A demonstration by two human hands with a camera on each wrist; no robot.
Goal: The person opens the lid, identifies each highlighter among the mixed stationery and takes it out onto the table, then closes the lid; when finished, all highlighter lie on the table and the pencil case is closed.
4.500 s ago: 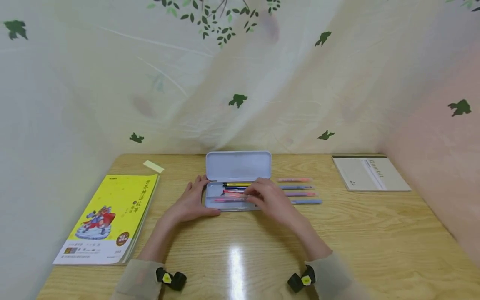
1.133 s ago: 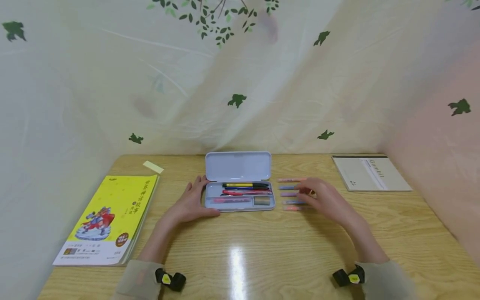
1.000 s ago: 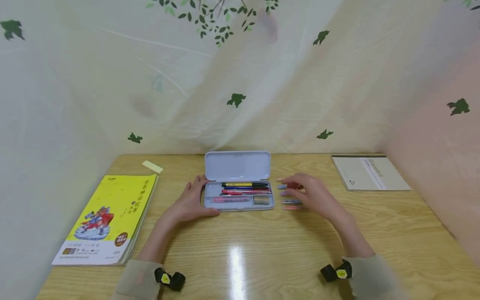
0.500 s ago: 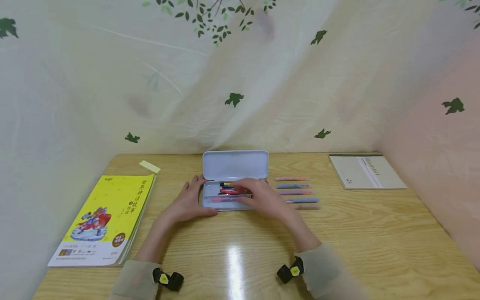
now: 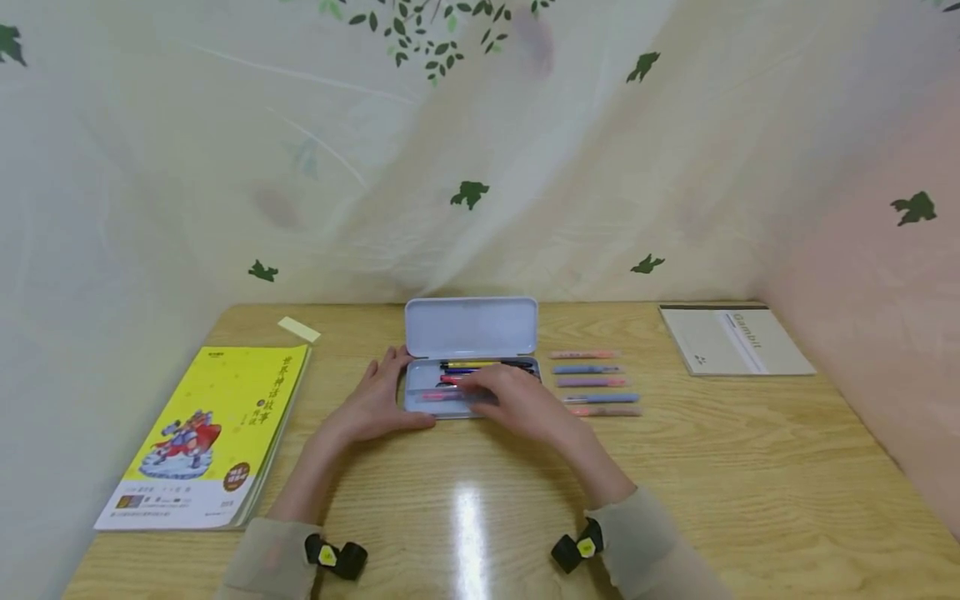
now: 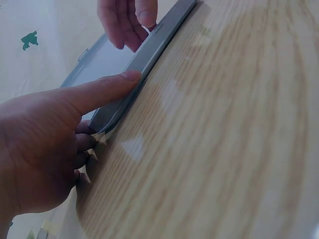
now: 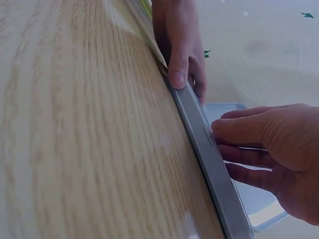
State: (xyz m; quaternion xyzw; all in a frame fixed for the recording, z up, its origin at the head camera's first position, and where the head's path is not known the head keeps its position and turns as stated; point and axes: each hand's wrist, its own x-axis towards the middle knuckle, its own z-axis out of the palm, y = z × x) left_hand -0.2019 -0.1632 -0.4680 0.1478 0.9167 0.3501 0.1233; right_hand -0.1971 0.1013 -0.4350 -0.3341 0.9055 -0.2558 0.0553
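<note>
A pale blue metal pencil case (image 5: 471, 325) stands with its lid raised at the table's back edge. My left hand (image 5: 369, 406) holds its left end; in the left wrist view the thumb presses the front wall (image 6: 162, 37), the other fingers behind the corner. My right hand (image 5: 521, 402) is over the right half of the tray, bent fingers reaching inside. A yellow-and-black pen (image 5: 476, 364), a red pen (image 5: 450, 379) and a pink pen (image 5: 442, 397) lie in there. The right fingertips are hidden behind the front wall, and I cannot tell whether they pinch a pen.
Right of the case several pastel pens lie in a row, from an orange one (image 5: 585, 355) to a pinkish one (image 5: 603, 411). A yellow book (image 5: 217, 425) lies left, a cream strip (image 5: 298, 329) behind it, a grey notebook (image 5: 735, 340) back right. A curtain (image 5: 375, 167) hangs behind.
My right hand has laid a pinkish pen at the near end of the row and moved left, back into the case. The left hand has stayed at the case's left end.
</note>
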